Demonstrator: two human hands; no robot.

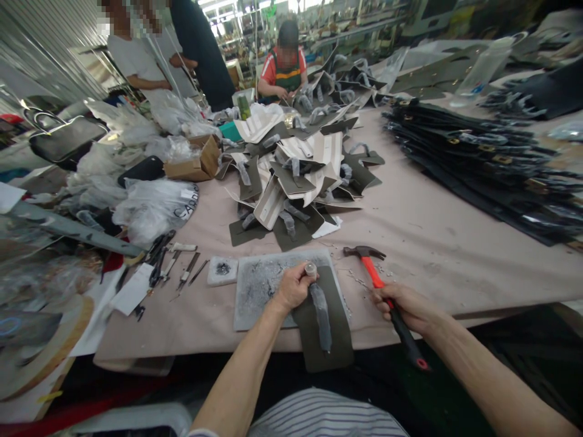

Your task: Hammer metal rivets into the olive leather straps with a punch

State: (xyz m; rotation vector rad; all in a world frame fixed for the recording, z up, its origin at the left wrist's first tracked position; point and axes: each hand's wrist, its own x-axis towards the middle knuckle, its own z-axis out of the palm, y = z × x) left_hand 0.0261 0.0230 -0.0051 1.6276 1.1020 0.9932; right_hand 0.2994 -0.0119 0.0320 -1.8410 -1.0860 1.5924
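Observation:
My left hand [294, 286] is closed round a short metal rod [311, 269] with a round top, seen end-on, probably a punch or setting tool. It stands over the upper part of a dark olive panel [339, 321]. A plastic-wrapped handle [321, 315] runs down that panel, which lies partly on a grey worn slab [262, 303] and hangs past the table's front edge. My right hand [405, 305] grips a claw hammer [377, 276] by its red and black handle. The hammer's head is to the right of the slab, apart from the rod. The rod's lower end is hidden.
A heap of olive panels [291, 182] with wrapped handles lies beyond the slab. Stacked black pieces [483, 164] fill the right. Left are a small grey block [222, 271], hand tools [186, 267] and plastic bags [150, 206]. A co-worker [282, 70] sits across the table [410, 243].

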